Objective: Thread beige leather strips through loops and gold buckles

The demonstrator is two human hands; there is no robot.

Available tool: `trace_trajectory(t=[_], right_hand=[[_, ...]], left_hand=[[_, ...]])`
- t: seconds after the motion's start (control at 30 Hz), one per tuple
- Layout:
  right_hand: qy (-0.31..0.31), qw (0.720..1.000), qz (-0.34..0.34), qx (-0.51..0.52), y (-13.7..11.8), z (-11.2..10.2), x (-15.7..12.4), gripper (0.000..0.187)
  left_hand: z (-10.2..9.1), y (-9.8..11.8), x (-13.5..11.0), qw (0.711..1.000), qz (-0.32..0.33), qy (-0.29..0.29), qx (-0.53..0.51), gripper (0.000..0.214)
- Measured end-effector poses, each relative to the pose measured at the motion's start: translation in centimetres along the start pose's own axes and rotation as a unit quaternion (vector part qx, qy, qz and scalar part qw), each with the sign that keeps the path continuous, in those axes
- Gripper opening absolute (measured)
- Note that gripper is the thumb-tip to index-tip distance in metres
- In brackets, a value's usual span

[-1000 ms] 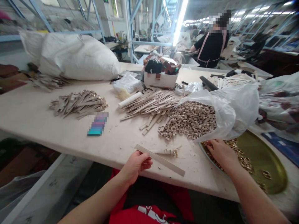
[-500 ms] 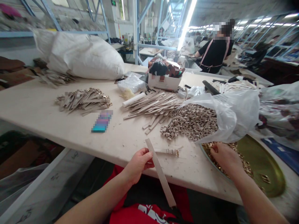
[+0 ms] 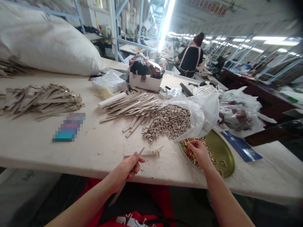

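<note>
My left hand [image 3: 126, 170] is closed on a thin beige strap [image 3: 137, 156], which slants from above my fingers down toward my lap. My right hand [image 3: 200, 153] reaches into a round brass tray [image 3: 222, 151] and pinches among the small gold buckles [image 3: 189, 154] heaped there; what its fingers hold is too small to tell. Between my hands a finished strap with a gold buckle [image 3: 145, 153] lies flat on the table [image 3: 94, 148]. Just beyond it, a heap of small beige loops [image 3: 168, 121] spills from a clear plastic bag [image 3: 201, 112].
A pile of loose beige straps [image 3: 132, 105] lies mid-table, and buckled straps [image 3: 42, 101] are heaped at the left. A big white sack [image 3: 47, 44], a white box [image 3: 144, 82], more plastic bags [image 3: 239, 108] and a blue card [image 3: 241, 146] stand around. A person in black [image 3: 189, 60] works behind.
My left hand has swung the strap from lying across the table edge to pointing steeply toward my lap. My right hand stays in the buckle tray. My head has turned right.
</note>
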State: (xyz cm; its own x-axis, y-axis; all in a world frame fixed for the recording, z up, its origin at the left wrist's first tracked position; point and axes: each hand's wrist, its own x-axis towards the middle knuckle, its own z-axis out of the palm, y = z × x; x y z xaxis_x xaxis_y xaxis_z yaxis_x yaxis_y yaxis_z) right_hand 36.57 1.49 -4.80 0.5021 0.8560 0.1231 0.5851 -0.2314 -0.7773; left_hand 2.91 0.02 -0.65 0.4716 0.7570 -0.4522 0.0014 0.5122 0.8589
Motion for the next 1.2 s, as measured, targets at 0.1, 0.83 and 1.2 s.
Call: trace_trajectory(t=[0.1, 0.83, 1.2], right_hand=[[-0.038, 0.993, 0.045, 0.098, -0.6, 0.5, -0.5, 0.041], [-0.151, 0.988, 0.020, -0.012, -4.9, 7.6, 2.6, 0.019], [-0.322, 0.852, 0.099, 0.400, -9.4, 7.2, -8.8, 0.022]], left_hand=[[0.2, 0.1, 0.4, 0.999, -0.011, -0.010, 0.040, 0.033], [1.3, 1.4, 0.9, 0.992, -0.073, -0.022, -0.104, 0.012], [1.9, 0.4, 1.1, 0.999, 0.018, -0.027, 0.030, 0.019]])
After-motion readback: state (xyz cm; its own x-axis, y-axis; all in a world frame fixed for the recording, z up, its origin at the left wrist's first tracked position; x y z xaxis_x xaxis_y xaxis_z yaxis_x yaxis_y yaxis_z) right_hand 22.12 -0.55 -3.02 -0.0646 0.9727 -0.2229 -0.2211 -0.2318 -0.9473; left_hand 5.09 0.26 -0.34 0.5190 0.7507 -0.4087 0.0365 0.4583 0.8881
